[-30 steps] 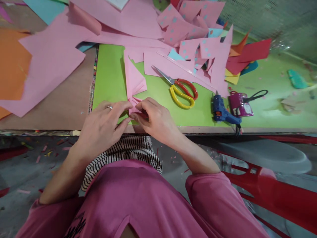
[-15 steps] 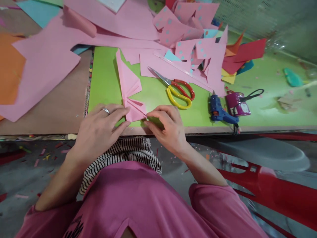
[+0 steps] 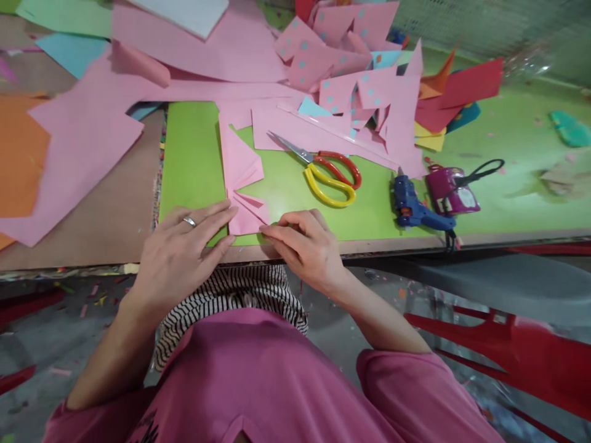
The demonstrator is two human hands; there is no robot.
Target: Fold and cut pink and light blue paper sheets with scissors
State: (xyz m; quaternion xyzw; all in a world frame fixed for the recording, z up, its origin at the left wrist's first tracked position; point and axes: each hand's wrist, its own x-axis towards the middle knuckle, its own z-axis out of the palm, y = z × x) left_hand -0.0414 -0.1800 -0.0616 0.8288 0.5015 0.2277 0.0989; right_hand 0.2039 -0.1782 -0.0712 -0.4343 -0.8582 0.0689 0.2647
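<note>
A folded pink paper (image 3: 244, 169) with pleats and cut notches lies on the green board (image 3: 191, 154), close to the table's front edge. My left hand (image 3: 182, 246), with a ring on one finger, holds down its lower left side; the fingertips press on it and the thumb sits at its bottom corner. At the lower right corner, my right hand (image 3: 307, 249) pinches the paper's edge between thumb and fingers. Just beyond that hand are scissors (image 3: 318, 166) with one red and one yellow handle, blades pointing away to the left.
On the right lie a blue glue gun (image 3: 418, 206) and a purple box-like object (image 3: 455, 191) with a black cord loop. Pink sheets (image 3: 203, 46) and dotted pink cutouts (image 3: 360, 92) pile up at the back. Orange paper (image 3: 21, 157) is at far left. A grey stool seat (image 3: 508, 286) stands below the table edge.
The view has shifted slightly. The paper's lower part lies flatter, and my right hand has moved a little down and left along its corner. My left hand keeps its place on the paper.
</note>
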